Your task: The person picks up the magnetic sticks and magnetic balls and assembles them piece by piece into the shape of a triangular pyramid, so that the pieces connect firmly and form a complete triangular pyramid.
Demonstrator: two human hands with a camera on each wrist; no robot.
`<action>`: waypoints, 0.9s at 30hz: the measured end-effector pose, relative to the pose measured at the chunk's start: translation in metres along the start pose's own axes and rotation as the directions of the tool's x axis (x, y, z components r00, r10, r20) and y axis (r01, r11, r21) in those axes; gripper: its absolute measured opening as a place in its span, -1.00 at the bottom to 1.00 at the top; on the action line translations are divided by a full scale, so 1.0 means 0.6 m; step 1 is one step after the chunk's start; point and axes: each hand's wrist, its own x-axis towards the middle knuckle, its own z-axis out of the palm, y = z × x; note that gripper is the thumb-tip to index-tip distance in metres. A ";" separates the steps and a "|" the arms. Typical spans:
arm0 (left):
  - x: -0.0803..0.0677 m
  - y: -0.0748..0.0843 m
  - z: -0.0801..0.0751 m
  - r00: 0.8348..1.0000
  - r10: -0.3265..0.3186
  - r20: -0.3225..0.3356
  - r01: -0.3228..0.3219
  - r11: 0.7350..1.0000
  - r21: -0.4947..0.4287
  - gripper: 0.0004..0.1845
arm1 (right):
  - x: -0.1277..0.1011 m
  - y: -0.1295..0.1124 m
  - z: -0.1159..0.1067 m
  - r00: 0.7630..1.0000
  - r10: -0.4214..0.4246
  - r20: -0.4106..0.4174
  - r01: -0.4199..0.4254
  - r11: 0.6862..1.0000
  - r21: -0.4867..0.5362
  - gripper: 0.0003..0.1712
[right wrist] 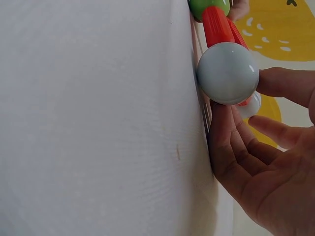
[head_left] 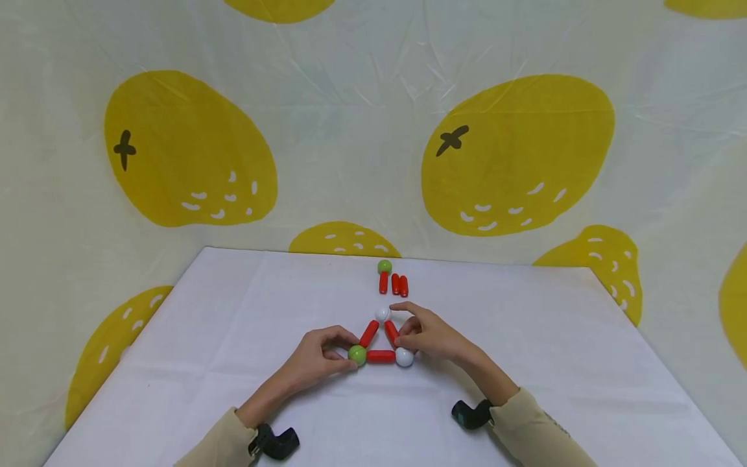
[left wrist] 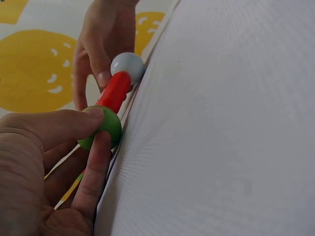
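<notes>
A flat triangle of three red rods (head_left: 380, 356) joined by balls lies on the white table (head_left: 525, 337). My left hand (head_left: 341, 350) pinches its green corner ball (head_left: 357, 355) between thumb and forefinger; the left wrist view shows the green ball (left wrist: 101, 129) held so, with a red rod (left wrist: 114, 92) running to a white ball (left wrist: 127, 66). My right hand (head_left: 417, 334) grips the near right white ball (head_left: 404, 357), and its forefinger reaches toward the top white ball (head_left: 382, 314). In the right wrist view, thumb and a finger hold that white ball (right wrist: 227, 73).
Farther back on the table lie a spare green ball (head_left: 384, 266) stuck to a red rod (head_left: 383, 283) and two more red rods (head_left: 399, 285) beside it. A lemon-print sheet (head_left: 513, 155) hangs close behind and at both sides of the table.
</notes>
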 end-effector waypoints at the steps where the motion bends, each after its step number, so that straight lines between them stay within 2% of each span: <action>1: 0.000 0.000 0.000 1.000 0.000 0.001 0.000 1.000 0.000 -0.60 | 0.000 0.000 0.000 1.000 -0.002 -0.003 0.002 1.000 -0.002 -0.23; 12: 0.001 0.001 0.000 1.000 0.003 -0.009 -0.003 1.000 0.017 -0.56 | 0.000 -0.003 -0.001 1.000 -0.017 -0.019 0.017 1.000 -0.014 -0.24; 27: 0.001 0.002 0.000 1.000 0.008 -0.010 -0.008 1.000 0.020 -0.57 | -0.002 -0.008 -0.001 0.999 -0.042 0.004 0.042 0.998 -0.040 -0.25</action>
